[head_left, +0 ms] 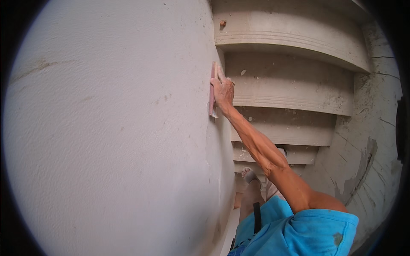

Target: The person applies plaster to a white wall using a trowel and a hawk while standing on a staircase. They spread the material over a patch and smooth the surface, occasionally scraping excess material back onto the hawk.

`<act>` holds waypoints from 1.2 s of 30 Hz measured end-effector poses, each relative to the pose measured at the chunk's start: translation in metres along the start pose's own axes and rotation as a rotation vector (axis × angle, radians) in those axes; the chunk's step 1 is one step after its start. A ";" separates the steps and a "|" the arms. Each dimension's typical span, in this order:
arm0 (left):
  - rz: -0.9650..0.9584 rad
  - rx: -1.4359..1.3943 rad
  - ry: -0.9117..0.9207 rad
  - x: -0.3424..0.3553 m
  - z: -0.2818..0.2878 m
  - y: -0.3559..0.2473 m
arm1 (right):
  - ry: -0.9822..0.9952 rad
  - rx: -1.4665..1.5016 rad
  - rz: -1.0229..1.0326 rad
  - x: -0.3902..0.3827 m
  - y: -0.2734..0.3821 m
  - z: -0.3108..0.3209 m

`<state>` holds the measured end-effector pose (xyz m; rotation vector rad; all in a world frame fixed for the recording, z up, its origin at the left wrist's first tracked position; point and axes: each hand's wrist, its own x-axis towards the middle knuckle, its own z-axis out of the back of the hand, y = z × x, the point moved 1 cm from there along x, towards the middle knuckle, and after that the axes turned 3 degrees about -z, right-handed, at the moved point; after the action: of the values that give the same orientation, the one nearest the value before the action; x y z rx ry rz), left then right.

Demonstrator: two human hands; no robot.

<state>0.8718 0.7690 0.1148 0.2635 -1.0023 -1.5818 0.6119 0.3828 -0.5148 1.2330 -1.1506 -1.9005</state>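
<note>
My right hand (223, 91) presses a pinkish sanding pad (212, 90) flat against the white wall (111, 128). The fingers lie stretched along the back of the pad, pointing up, with the palm holding it to the plaster. The pad stands upright, seen edge-on, and touches the wall at the spot where the surface curves out of sight toward the stairs (290, 94). My right arm reaches up from the lower right, bare to the blue sleeve (316, 232) at the shoulder.

My left hand is out of the picture.

The wall fills the left half and has a fine rough texture, with a few faint marks and small dark specks. Grey concrete steps run below me on the right, dusty and strewn with small chips; a brownish crumb (222, 23) sits on the top one. My foot (249, 174) stands on a lower step, near the wall. The far wall (367, 149) beside the stairs is grey, cracked and flaking in patches.
</note>
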 end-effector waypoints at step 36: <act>-0.001 0.044 -0.089 0.013 0.021 -0.008 | 0.050 -0.019 -0.197 0.000 -0.063 -0.017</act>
<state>0.8484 0.7664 0.1262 0.2254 -1.1074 -1.5848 0.6258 0.4057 -0.5741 1.4202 -1.0150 -2.0048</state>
